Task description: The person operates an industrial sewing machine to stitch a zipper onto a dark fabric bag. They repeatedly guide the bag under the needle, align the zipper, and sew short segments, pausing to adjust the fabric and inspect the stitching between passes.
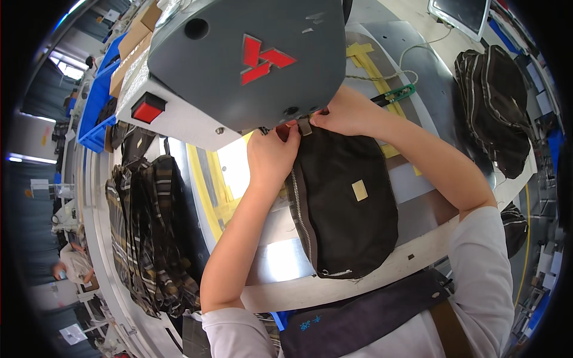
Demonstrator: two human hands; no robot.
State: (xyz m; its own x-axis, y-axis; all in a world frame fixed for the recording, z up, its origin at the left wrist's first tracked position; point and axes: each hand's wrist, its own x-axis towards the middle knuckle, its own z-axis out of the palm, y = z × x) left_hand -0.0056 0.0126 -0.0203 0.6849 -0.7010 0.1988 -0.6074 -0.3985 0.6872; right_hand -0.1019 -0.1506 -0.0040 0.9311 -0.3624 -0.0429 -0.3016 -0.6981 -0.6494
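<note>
A black fabric bag piece point(352, 221) with a metal zipper along its left edge and a small pale patch lies on the sewing machine's table in front of me. My left hand point(273, 152) pinches its upper left corner, thumb against the fingers. My right hand point(343, 113) grips the top edge, thumb on a small grey-brown tab point(305, 126) there. Both hands are close under the grey sewing machine head point(239, 71), which hides some fingertips and the needle area.
Green-handled thread snips point(397, 94) lie beyond my right hand. Dark bag pieces with zippers point(492, 107) are piled at the right. Plaid fabric pieces point(152, 232) hang at the left, near a blue bin point(95, 119). Yellow tape point(206, 185) marks the table.
</note>
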